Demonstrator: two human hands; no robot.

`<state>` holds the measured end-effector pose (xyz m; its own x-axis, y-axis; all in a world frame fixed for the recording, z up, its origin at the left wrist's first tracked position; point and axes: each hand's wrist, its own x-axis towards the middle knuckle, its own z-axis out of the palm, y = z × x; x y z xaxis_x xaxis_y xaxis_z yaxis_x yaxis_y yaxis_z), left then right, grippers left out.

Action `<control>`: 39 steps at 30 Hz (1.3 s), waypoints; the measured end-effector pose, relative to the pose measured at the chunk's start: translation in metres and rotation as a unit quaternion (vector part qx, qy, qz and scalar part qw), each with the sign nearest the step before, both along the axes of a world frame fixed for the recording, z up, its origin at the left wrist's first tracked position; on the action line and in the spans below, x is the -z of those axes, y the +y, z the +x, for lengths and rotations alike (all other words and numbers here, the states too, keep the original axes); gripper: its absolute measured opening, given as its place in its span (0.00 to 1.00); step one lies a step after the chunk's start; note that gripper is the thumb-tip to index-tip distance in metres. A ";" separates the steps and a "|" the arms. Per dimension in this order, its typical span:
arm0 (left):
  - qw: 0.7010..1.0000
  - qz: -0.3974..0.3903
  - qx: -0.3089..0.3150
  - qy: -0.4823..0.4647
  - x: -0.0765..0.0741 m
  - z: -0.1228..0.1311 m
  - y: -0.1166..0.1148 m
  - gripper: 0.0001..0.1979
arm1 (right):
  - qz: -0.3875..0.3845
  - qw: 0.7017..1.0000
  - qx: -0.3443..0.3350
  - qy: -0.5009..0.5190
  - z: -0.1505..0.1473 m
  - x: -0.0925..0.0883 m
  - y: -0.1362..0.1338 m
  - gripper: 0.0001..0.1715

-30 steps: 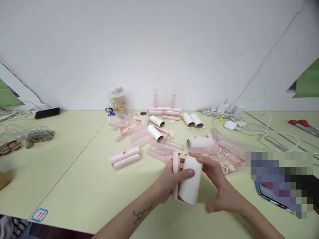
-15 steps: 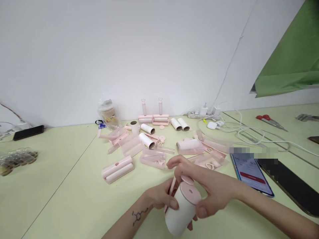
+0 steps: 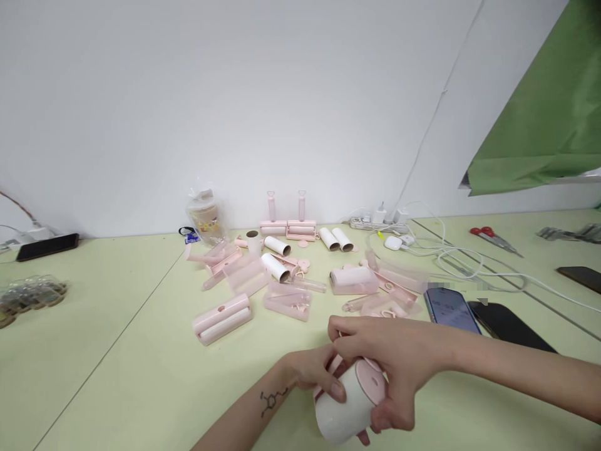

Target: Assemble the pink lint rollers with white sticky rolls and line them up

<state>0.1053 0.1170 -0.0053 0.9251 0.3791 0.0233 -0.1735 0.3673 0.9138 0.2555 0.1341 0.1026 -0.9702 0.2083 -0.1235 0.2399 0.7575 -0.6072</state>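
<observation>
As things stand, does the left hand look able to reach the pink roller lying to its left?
Probably yes: only tabletop shows between left hand and pink roller, though the hand holds a white roll.

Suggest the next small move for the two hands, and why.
Probably ease the white roll gently toward the pink holder: the left hand steadies it, thumb on the roll, and the right hand curls over the pink end cap. The fit itself is mostly hidden.
</observation>
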 end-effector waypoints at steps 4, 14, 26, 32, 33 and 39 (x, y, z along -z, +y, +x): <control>1.000 -0.007 0.015 0.015 -0.011 -0.007 -0.006 0.46 | -0.041 0.997 0.057 -0.036 0.001 -0.013 0.000 0.23; 0.963 0.211 -0.070 0.151 -0.027 -0.028 -0.002 0.25 | -0.044 0.996 0.042 -0.057 0.015 -0.001 0.003 0.25; 0.997 -0.074 -0.001 -0.034 0.009 -0.011 -0.001 0.38 | 0.131 0.978 -0.004 0.163 -0.005 0.027 0.014 0.29; 0.986 0.056 -0.160 0.004 -0.007 -0.030 0.007 0.39 | 0.189 0.973 0.032 0.131 -0.001 0.030 0.020 0.30; 0.976 0.093 -0.196 0.016 -0.012 -0.034 0.007 0.39 | 0.202 0.972 0.046 0.112 0.001 0.029 0.020 0.30; 0.904 0.243 -0.341 0.092 -0.025 -0.028 -0.013 0.54 | 0.313 0.933 0.177 -0.028 0.005 0.028 0.006 0.25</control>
<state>0.0775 0.1041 0.0194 0.4863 0.8481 0.2105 -0.0375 -0.2204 0.9747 0.2605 0.1398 0.0744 -0.8225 0.5631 0.0803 0.5607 0.8264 -0.0522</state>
